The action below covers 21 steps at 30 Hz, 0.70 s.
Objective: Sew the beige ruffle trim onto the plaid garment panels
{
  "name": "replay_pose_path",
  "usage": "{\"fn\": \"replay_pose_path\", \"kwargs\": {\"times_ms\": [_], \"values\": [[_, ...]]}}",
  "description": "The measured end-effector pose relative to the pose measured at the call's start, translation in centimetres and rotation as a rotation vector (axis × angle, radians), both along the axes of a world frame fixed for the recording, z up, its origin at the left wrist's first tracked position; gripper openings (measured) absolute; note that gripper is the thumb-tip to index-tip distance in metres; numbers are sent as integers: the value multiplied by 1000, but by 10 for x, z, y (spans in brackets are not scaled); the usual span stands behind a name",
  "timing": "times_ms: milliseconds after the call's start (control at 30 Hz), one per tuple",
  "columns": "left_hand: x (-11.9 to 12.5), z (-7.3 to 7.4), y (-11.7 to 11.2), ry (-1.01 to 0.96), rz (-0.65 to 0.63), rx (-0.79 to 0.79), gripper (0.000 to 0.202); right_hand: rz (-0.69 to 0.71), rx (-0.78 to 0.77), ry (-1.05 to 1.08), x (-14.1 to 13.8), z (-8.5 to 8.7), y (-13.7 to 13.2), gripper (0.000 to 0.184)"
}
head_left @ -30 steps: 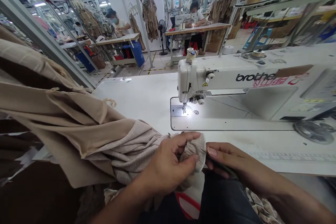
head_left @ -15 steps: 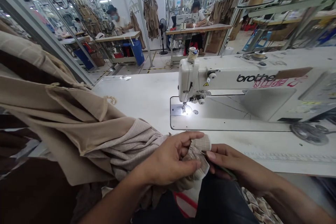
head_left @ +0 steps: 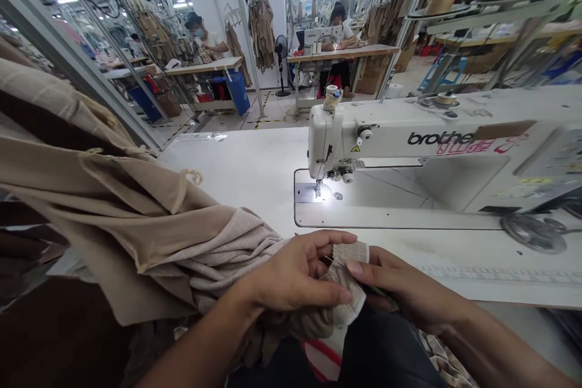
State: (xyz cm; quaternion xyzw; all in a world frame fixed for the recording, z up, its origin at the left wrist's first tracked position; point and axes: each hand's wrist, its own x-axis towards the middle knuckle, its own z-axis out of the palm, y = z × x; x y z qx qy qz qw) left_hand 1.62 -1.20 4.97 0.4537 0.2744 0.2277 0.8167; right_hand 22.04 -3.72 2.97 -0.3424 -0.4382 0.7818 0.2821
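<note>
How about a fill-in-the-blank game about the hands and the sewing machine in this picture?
The white sewing machine has the brand name ____ printed on its arm.
The left hand and the right hand touch pale fabric with thin ____.
A black standing ____ is beside the far table.

Missing words: brother, stripes, fan.

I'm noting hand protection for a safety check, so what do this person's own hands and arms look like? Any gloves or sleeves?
The left hand and the right hand are bare, with no gloves, rings or tape showing. The left forearm and the right forearm are bare too: no sleeve, watch or band is in view.
</note>
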Motion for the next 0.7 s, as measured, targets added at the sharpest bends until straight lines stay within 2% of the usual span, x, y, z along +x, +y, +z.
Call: {"fn": "replay_pose_path", "kwargs": {"times_ms": [200, 300, 333, 400, 467, 533, 567, 633, 700], "values": [[3, -8, -1, -9, -71, -30, 79, -56, -25, 18, 0, -7, -14, 52], [1, -12, 0, 24, -79, 0, 86, -130, 0, -120, 24, -7, -12, 55], [0, -12, 1, 39, -67, 10, 87, -180, 57, -225, 40, -7, -7, 55], [-5, -7, 3, 103, -63, 38, 86, -346, 269, -541, 78, -10, 9, 53], [-9, 5, 6, 222, -87, 107, 83, -556, 607, -930, 115, -15, 26, 47], [-8, 20, 7, 389, -70, 268, 70, -640, 830, -1135, 135, -19, 34, 46], [-4, 28, 6, 473, -41, 383, 59, -652, 885, -1156, 135, -20, 31, 46], [14, 40, 2, 569, 7, 616, 35, -573, 870, -1016, 117, -19, 14, 53], [39, 45, -5, 520, -28, 810, 19, -363, 748, -695, 88, -13, -12, 75]]}}
